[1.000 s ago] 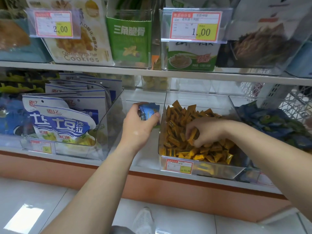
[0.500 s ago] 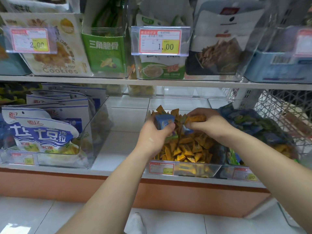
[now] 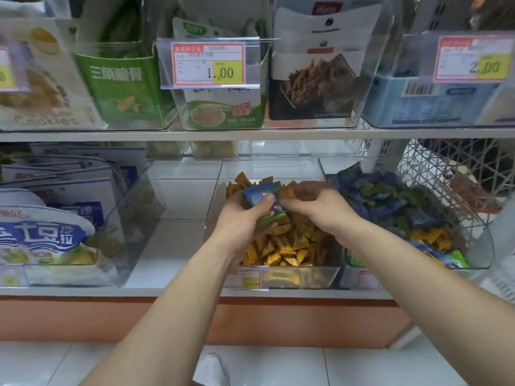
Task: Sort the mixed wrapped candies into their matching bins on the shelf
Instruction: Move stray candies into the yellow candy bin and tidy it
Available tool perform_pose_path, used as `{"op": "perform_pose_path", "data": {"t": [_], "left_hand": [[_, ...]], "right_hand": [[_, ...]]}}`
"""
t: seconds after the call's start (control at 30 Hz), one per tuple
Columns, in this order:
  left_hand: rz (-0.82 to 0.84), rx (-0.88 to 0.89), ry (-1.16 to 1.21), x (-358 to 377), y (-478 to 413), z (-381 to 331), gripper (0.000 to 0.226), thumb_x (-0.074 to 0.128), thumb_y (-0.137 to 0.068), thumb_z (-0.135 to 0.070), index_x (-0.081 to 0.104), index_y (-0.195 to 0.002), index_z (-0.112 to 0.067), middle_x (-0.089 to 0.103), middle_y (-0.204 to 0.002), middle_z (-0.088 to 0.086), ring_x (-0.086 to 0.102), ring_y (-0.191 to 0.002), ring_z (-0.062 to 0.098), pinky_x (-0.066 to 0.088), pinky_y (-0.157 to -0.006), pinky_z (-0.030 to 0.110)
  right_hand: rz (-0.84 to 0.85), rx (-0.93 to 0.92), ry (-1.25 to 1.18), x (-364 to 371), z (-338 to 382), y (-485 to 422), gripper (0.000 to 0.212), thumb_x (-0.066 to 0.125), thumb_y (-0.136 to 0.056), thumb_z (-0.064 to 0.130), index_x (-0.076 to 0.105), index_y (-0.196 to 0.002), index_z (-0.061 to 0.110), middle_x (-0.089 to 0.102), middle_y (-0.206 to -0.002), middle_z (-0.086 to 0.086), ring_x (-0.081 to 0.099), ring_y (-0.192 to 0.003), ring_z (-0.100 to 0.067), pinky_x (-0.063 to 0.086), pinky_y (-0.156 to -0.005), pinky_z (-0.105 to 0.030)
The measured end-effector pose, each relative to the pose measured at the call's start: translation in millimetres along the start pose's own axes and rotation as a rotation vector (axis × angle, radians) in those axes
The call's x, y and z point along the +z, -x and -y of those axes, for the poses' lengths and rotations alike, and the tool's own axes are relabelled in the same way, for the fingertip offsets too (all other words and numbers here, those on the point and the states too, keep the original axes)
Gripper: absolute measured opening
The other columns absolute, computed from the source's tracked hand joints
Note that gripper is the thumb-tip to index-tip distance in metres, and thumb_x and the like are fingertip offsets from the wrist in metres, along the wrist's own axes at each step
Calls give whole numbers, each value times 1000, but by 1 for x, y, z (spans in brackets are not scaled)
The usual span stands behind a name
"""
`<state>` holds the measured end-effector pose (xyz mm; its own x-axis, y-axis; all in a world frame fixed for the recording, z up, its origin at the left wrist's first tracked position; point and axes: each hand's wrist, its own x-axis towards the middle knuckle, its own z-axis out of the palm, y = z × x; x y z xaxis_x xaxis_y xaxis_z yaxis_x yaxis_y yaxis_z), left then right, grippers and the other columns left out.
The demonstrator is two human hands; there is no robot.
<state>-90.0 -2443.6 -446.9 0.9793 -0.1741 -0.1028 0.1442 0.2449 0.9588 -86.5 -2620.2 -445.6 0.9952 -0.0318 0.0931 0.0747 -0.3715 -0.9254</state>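
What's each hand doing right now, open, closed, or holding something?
Left hand: holds blue and green wrapped candies.
Right hand: fingers curled over the yellow candies; a grip cannot be told.

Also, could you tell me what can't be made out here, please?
Head view:
- Right hand: fingertips curl under, hidden by the hand itself; grip unclear.
- Left hand: its fingers cover wrappers below the blue candy.
- Yellow-candy bin's price tag: print blurred, too small.
- Upper-left price tag: cut off by the left edge.
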Motion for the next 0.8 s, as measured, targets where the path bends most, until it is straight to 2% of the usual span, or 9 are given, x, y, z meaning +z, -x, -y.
{"op": "perform_pose_path", "data": {"t": [0.07,0.2,0.27,0.33,0.4,0.53,0.6,0.7,0.8], "left_hand": [[-45,27,-9,-4,-3,-1,26,71,-89,-16,62,-112,-11,69,-108,10,74,-91,22,61,-73,31],[-57,73,-59,-1,-3,0,27,69,-91,-18,60,-116,-11,69,-112,11,73,-94,22,59,-75,31],[-24,97,-40,7,-2,1,26,67,-93,-18,60,-116,-9,69,-114,13,73,-95,21,60,-73,30],[-8,127,-24,19,-1,1,33,67,-92,-26,59,-117,-7,66,-118,18,71,-102,25,61,-80,39],[-24,155,-50,29,0,2,47,68,-86,-38,58,-121,-8,69,-116,15,70,-105,26,59,-86,48],[-29,188,-61,44,1,4,38,68,-89,-39,60,-118,-16,75,-106,2,73,-96,19,60,-70,33],[-36,220,-111,52,1,6,29,68,-91,-37,66,-111,-17,76,-101,0,73,-94,18,59,-70,28],[-58,285,-195,64,-1,6,23,70,-90,-35,74,-102,-16,77,-96,-1,72,-93,17,58,-78,28],[-21,290,-254,71,-2,9,32,72,-88,-35,71,-113,-16,76,-101,-2,70,-95,12,54,-76,20]], "right_hand": [[-7,3,57,-3,1,1,5,74,-86,41,71,-89,38,70,-85,29,62,-85,14,41,-62,-2],[-65,-27,5,1,4,2,45,60,-95,45,55,-138,32,62,-117,18,58,-109,-1,41,-78,-6],[30,-27,-126,7,8,6,52,55,-96,47,43,-146,39,62,-129,9,58,-121,-12,48,-94,-19],[123,4,-263,12,10,10,49,51,-99,46,33,-144,55,55,-141,0,60,-121,-24,53,-97,-45],[157,5,-338,12,15,15,40,49,-102,42,35,-134,62,55,-140,-3,67,-109,-30,60,-83,-50],[127,27,-531,3,17,23,22,54,-102,30,55,-114,48,69,-121,-3,72,-99,-34,58,-82,-60],[88,60,-646,-6,14,25,24,58,-101,23,56,-117,41,71,-118,-5,71,-102,-36,57,-86,-60],[48,65,-763,-21,10,29,31,61,-98,12,54,-126,24,70,-123,-10,69,-108,-32,59,-81,-46],[-70,-1,-641,-39,3,31,35,66,-95,12,54,-125,23,71,-119,2,72,-102,-19,57,-69,-30]]}}
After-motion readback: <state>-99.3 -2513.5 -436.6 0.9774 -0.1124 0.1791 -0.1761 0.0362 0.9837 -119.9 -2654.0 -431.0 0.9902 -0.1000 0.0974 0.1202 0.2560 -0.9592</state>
